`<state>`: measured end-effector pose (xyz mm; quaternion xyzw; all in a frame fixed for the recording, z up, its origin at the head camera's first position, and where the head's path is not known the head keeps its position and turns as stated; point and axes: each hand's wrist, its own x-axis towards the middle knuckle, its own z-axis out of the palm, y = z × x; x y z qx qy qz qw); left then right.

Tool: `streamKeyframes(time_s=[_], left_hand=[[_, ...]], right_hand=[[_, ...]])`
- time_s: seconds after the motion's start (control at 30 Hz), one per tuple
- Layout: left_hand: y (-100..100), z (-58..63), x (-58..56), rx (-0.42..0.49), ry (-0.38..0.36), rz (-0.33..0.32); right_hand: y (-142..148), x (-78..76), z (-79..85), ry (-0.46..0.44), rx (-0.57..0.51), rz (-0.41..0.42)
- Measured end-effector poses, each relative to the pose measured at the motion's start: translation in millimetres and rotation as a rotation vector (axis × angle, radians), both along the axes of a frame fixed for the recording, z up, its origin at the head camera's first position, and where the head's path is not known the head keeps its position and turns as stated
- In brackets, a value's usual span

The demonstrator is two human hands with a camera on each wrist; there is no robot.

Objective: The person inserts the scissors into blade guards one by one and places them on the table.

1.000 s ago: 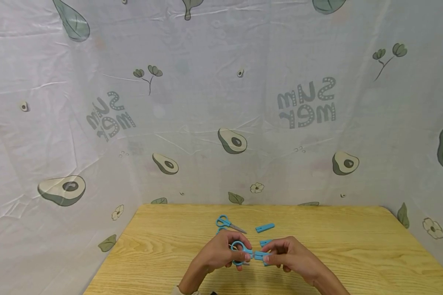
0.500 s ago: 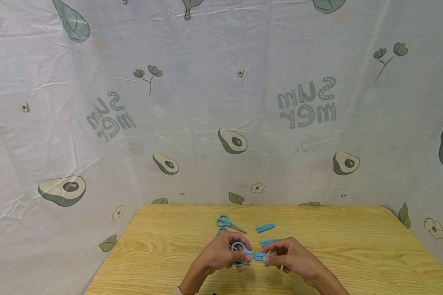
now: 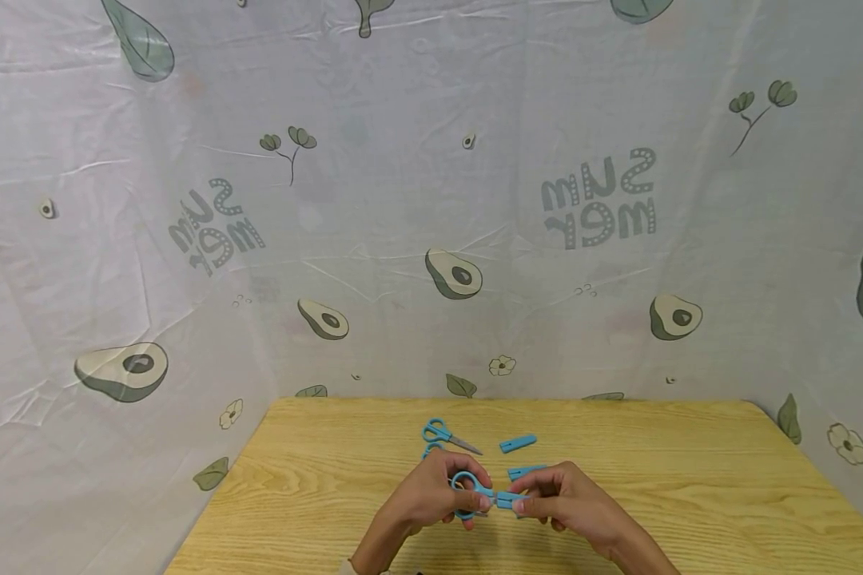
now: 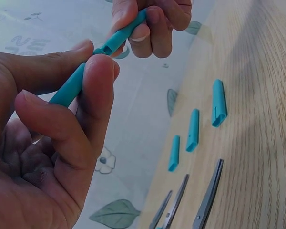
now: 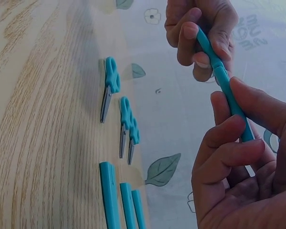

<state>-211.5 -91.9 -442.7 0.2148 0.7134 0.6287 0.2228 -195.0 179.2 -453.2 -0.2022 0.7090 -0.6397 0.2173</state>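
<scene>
My left hand point(image 3: 435, 489) pinches a pair of scissors point(image 3: 464, 479) by its light-blue handles, thumb over the pivot end. Opposite it, my right hand point(image 3: 571, 503) holds a light-blue blade cap point(image 3: 507, 500) between thumb and fingers. The cap's mouth sits right at the scissors' pivot, with only a sliver of metal showing between them in the head view. Most of the blade length is hidden inside the cap. Both wrist views show the scissors handle point(image 5: 206, 45) and the cap point(image 4: 124, 36) in one line, held up above the table.
Three more scissors lie on the wooden table point(image 3: 654, 471), one pair point(image 3: 437, 431) at the back and others point(image 5: 125, 114) partly behind my left hand. Three loose blue caps point(image 3: 518, 443) lie to their right. A printed cloth point(image 3: 403, 200) hangs behind the table.
</scene>
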Motion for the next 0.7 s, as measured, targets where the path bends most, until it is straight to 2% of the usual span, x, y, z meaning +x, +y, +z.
streamKeyframes(time_s=[0.3, 0.7], left_hand=[[1.9, -2.5, 0.2, -0.001, -0.006, 0.008], [-2.8, -5.8, 2.6, -0.063, 0.011, -0.016]], right_hand=[[0.5, -0.4, -0.6, -0.018, 0.016, -0.002], [-4.6, 2.0, -3.8, -0.085, 0.077, -0.003]])
